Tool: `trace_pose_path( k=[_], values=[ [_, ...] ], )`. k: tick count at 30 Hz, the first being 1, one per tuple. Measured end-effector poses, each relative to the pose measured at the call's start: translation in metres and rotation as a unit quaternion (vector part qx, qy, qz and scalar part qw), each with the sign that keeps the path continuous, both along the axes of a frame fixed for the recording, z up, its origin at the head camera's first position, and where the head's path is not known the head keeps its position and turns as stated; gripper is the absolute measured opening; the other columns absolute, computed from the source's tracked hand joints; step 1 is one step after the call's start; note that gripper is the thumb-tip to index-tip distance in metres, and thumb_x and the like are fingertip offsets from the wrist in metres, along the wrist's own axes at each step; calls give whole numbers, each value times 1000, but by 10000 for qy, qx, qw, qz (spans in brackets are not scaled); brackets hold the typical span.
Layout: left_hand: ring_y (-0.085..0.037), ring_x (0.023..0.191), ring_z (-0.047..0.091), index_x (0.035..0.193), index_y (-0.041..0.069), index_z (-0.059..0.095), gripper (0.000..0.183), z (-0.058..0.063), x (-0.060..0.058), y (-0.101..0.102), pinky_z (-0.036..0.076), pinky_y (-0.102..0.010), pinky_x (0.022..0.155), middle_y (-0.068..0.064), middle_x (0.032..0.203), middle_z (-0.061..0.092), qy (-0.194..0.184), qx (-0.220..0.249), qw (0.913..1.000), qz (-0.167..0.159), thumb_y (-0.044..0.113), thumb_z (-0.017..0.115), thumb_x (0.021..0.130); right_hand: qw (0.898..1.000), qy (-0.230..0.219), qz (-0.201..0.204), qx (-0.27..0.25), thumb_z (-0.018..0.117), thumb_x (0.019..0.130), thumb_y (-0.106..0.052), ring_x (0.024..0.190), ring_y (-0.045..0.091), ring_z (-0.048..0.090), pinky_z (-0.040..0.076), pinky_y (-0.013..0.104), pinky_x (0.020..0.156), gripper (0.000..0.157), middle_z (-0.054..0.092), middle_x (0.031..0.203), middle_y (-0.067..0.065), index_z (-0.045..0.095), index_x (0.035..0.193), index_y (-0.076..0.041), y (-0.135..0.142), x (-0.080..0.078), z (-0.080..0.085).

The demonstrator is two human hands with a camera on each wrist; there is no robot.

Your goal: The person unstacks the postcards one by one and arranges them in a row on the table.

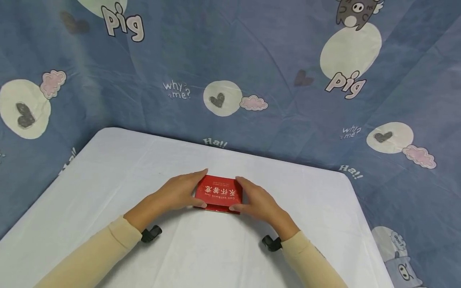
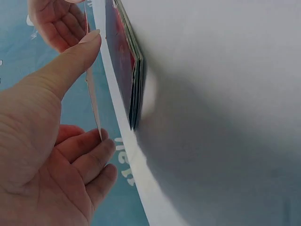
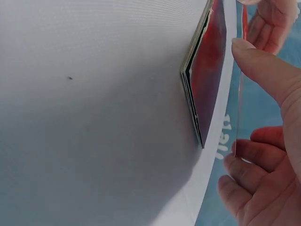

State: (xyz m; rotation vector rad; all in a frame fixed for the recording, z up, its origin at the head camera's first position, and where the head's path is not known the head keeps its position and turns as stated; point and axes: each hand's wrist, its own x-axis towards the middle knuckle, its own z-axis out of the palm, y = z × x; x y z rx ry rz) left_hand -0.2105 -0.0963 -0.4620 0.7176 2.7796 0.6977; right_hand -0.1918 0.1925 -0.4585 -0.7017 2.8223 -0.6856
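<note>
A thin red card [image 1: 220, 191] with white lettering is held level between both hands, its print upside down in the head view. My left hand [image 1: 180, 191] grips its left end, thumb at the near edge and fingers at the far edge. At the opposite end my right hand [image 1: 258, 201] grips it the same way. Below the card, a small stack [image 2: 124, 66] of flat pieces with a glossy red top lies on the table. In the right wrist view the card's thin edge [image 3: 241, 94] shows apart from that stack.
White cloth covers the table [image 1: 201, 252], whose far edge runs behind the hands. A blue curtain [image 1: 277, 120] printed with cartoon pigs and lettering hangs close behind it. Dark wrist mounts [image 1: 152, 233] stick out beside both cuffs.
</note>
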Motion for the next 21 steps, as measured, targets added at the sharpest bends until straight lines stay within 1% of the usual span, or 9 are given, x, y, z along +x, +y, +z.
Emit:
trace_pose_path(
  k=[8, 12, 16, 21],
  values=[
    [-34, 149, 42, 164, 4, 31, 113, 9, -6, -4, 42, -55, 115, -15, 163, 41, -229, 107, 9997, 4, 43, 93, 78, 10000, 30, 40, 86, 85, 88, -43, 146, 27, 46, 46, 45, 113, 93, 46, 160, 9, 39, 160, -6, -2, -5, 3],
    [-34, 149, 41, 163, 4, 32, 110, 10, -8, -5, 42, -54, 115, -14, 164, 40, -194, 116, 9997, -36, 42, 93, 79, 9999, 92, 31, 123, 85, 88, -42, 145, 27, 47, 46, 45, 113, 93, 46, 161, 8, 40, 160, -6, -4, -9, 6],
    [-35, 149, 40, 162, 1, 34, 108, 9, -11, -7, 42, -55, 115, -15, 164, 40, -86, 114, 9998, -112, 40, 92, 80, 9996, 167, 72, 193, 86, 87, -42, 146, 27, 47, 46, 46, 113, 93, 46, 161, 9, 40, 160, -6, -7, -13, 8],
    [-34, 149, 40, 162, 1, 34, 106, 9, -18, -11, 42, -55, 115, -14, 164, 41, -31, 103, 9998, -140, 38, 92, 81, 9992, 180, 33, 360, 86, 87, -44, 144, 27, 48, 49, 46, 110, 94, 47, 160, 9, 40, 160, -7, -12, -21, 10]
  ],
)
